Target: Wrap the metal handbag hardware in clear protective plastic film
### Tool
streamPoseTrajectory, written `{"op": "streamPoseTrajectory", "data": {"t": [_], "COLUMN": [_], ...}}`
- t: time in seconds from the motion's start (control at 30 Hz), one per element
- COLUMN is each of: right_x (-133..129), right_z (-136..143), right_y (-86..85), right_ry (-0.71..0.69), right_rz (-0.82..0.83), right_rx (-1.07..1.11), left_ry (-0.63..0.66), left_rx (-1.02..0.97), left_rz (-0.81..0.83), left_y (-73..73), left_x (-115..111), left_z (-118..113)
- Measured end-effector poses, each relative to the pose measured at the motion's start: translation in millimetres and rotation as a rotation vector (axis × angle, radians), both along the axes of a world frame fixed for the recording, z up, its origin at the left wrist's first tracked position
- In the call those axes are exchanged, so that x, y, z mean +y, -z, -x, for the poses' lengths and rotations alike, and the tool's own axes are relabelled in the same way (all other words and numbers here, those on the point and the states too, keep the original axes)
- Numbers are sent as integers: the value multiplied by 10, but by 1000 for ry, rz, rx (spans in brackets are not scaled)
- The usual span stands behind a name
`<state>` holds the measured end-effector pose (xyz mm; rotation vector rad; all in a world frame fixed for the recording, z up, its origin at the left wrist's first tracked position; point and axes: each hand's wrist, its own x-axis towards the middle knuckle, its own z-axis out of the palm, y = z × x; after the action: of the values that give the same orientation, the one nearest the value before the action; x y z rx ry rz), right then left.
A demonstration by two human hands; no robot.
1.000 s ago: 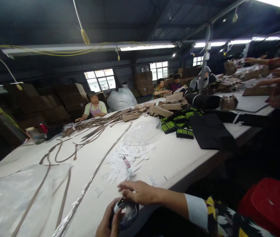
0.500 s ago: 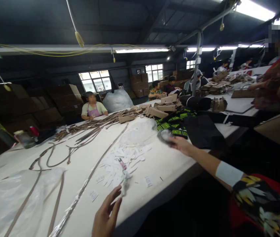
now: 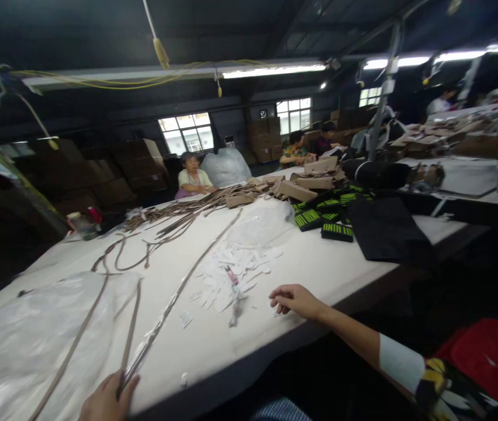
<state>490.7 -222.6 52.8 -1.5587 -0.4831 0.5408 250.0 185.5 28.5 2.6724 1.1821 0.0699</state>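
Note:
My left hand [image 3: 107, 399] is at the near table edge, its thumb and fingers closed on the end of a long brown strap [image 3: 183, 285] partly wrapped in shiny clear plastic. My right hand [image 3: 296, 302] is low over the table, fingers curled down onto a small white packet [image 3: 274, 309] that they partly hide. Between the hands are a heap of white paper-like strips [image 3: 218, 289] and a small pink-and-dark tool [image 3: 232, 276] whose kind I cannot make out. Another small printed packet [image 3: 186, 318] lies left of the heap.
Clear plastic sheeting [image 3: 51, 327] covers the left table. Farther back lie a pile of brown straps [image 3: 196, 204], tan bags [image 3: 297, 190], black pieces with green lettering [image 3: 336, 232] and a black sheet [image 3: 384, 228]. A co-worker [image 3: 194, 178] sits across the table.
My right hand has let go of a blurred grey thing near the green-lettered pieces and come back towards me. My left hand has moved left and closed on the strap. The view has shifted right.

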Motion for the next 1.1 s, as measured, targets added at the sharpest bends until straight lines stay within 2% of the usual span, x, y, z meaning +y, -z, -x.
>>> {"op": "streamPoseTrajectory", "data": {"t": [0.07, 0.13, 0.2, 0.3, 0.43, 0.5, 0.6, 0.67, 0.73, 0.87, 0.97, 1.1], "right_x": [254, 456, 642, 928, 1281, 1430, 1590, 1646, 1664, 1625, 1569, 1506], "right_z": [243, 441, 576, 733, 982, 1101, 1257, 1353, 1442, 1562, 1603, 1652], "right_y": [26, 26, 29, 51, 78, 93, 116, 123, 125, 152, 213, 293], "right_ry": [-182, -343, -472, -600, -666, -641, -555, -535, -578, -684, -658, -608], "right_rz": [29, 57, 87, 83, 73, 55, 37, 25, -12, -84, -141, -144], "right_rx": [1, -46, -157, -211, -104, -69, -131, -169, -127, 147, 318, 371], "left_ry": [-39, -165, -246, -305, -236, -184, -153, -164, -178, -200, -220, -252], "left_rx": [-243, -495, -582, -728, -922, -992, -1082, -1147, -1215, -1328, -1374, -1363], "left_rz": [123, 433, 532, 697, 998, 1148, 1313, 1373, 1398, 1429, 1425, 1403], "left_y": [-140, -324, -470, -558, -578, -585, -571, -540, -501, -429, -390, -347], "left_x": [-113, -208, -230, -196, -319, -452, -661, -781, -879, -1005, -1054, -1105], "left_z": [36, 46, 34, 40, 92, 103, 70, 12, -60, -165, -173, -105]}}
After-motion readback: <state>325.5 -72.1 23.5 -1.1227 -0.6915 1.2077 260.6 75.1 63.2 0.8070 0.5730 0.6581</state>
